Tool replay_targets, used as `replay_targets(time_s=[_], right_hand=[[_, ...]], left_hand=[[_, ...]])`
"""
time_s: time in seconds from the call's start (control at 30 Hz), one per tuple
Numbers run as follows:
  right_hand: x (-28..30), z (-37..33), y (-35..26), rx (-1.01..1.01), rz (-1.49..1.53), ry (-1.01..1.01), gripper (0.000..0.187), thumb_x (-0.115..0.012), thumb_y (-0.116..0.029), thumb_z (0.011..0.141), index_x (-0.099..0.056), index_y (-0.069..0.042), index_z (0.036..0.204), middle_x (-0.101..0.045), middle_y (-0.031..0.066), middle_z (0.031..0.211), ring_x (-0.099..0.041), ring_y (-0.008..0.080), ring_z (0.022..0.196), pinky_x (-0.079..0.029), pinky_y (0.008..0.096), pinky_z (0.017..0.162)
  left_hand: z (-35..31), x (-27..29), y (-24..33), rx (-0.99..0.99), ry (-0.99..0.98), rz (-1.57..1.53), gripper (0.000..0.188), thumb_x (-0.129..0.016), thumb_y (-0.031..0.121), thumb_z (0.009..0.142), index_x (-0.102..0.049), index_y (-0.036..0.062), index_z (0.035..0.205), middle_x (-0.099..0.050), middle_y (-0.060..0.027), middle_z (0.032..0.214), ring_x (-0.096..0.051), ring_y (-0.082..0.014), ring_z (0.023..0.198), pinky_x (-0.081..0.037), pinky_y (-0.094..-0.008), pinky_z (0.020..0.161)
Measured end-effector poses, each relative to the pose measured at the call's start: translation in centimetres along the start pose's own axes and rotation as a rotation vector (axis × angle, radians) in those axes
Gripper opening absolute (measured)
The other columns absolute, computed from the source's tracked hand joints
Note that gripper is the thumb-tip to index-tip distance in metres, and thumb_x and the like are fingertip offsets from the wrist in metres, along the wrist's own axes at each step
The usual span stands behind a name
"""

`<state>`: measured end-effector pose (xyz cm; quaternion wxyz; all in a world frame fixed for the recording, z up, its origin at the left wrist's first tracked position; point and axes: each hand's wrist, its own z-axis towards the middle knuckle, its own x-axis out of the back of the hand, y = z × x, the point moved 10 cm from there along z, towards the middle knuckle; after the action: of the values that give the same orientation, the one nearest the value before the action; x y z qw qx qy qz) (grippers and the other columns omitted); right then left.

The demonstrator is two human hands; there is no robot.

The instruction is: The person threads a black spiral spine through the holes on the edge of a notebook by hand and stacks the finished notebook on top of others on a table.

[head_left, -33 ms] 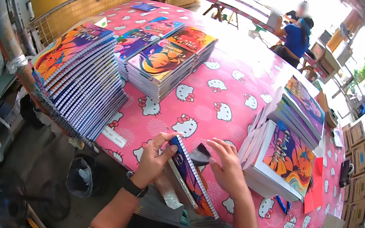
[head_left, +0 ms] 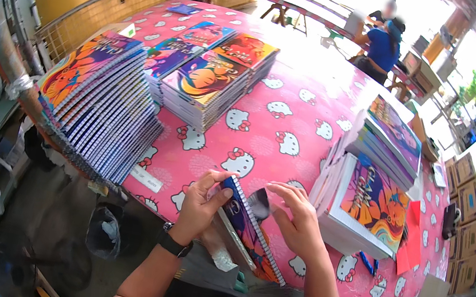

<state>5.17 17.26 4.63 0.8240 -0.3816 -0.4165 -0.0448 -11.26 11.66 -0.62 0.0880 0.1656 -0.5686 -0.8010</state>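
My left hand, with a black watch on its wrist, grips the upper end of a spiral-bound notebook. Its thumb lies on the dark blue and orange cover. The notebook slants down over the table's near edge toward my lap, its white coil facing right. My right hand hovers just right of the coil, fingers apart and holding nothing that I can see. Between the hand and the coil sits a dark rounded thing, too unclear to name. A pale bar and crinkled clear plastic show below the notebook.
A tall leaning stack of spiral notebooks stands at the table's left edge, with more notebook piles behind. Unbound-looking book stacks stand at right, near blue pens and red card. Cartons line the right; people sit farther back.
The surroundings have shifted slightly left in the picture. Both hands and the notebook keep nearly the same pose, the right hand's fingers moving only a little.
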Motion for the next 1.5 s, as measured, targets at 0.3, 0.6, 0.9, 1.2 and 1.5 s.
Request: replay_targets(time_s=[0.3, 0.6, 0.9, 1.2, 1.5], right_hand=[[7.0, -1.2, -6.4, 0.034, 0.188, 0.363, 0.025, -0.066, -0.004, 0.079, -0.062, -0.001, 0.103, -0.061, 0.0137, 0.09, -0.062, 0.0275, 0.084, -0.051, 0.0345, 0.072], [7.0, -0.5, -7.3, 0.067, 0.073, 0.289, 0.024, -0.074, -0.016, 0.075, -0.058, -0.001, 0.084, -0.054, 0.0112, 0.08, -0.055, 0.0287, 0.078, -0.045, 0.037, 0.067], [6.7, -1.0, -10.0, 0.21, -0.069, 0.269, 0.017, -0.071, -0.007, 0.075, -0.062, -0.002, 0.089, -0.059, 0.0123, 0.081, -0.056, 0.0286, 0.073, -0.045, 0.0363, 0.063], [13.8, -4.8, -9.9, 0.231, 0.514, 0.812, 0.036, -0.067, -0.03, 0.086, -0.058, 0.001, 0.102, -0.056, 0.0054, 0.091, -0.051, 0.0149, 0.084, -0.042, 0.0298, 0.076], [7.7, 0.9, -11.2, 0.141, 0.401, 0.293, 0.025, -0.06, 0.002, 0.082, -0.055, 0.002, 0.107, -0.057, 0.0078, 0.084, -0.055, 0.0187, 0.076, -0.046, 0.0303, 0.071]], left_hand=[[-0.8, -7.0, 8.2, -0.503, 0.068, 0.296, 0.025, -0.068, 0.002, 0.076, -0.064, 0.0061, 0.101, -0.061, -0.0071, 0.094, -0.056, -0.0245, 0.093, -0.042, -0.0349, 0.083], [-1.1, -6.7, 6.0, -0.431, -0.016, 0.041, 0.025, -0.067, -0.002, 0.078, -0.056, 0.0043, 0.099, -0.057, -0.0089, 0.096, -0.057, -0.0184, 0.091, -0.048, -0.0304, 0.077], [-1.7, -5.6, 7.0, -0.396, -0.044, 0.214, 0.034, -0.068, 0.003, 0.083, -0.048, 0.0055, 0.11, -0.055, -0.0077, 0.102, -0.056, -0.0154, 0.094, -0.045, -0.0306, 0.087], [-2.2, -2.9, 8.3, -0.319, 0.068, 0.002, 0.035, -0.06, 0.017, 0.093, -0.046, -0.0003, 0.121, -0.062, -0.008, 0.105, -0.058, -0.011, 0.091, -0.046, -0.026, 0.083], [-2.7, 3.6, 23.4, -0.752, 0.369, 0.486, 0.068, -0.075, 0.016, 0.078, -0.037, 0.0017, 0.133, -0.054, -0.0138, 0.123, -0.048, -0.0221, 0.118, -0.034, -0.0395, 0.102]])
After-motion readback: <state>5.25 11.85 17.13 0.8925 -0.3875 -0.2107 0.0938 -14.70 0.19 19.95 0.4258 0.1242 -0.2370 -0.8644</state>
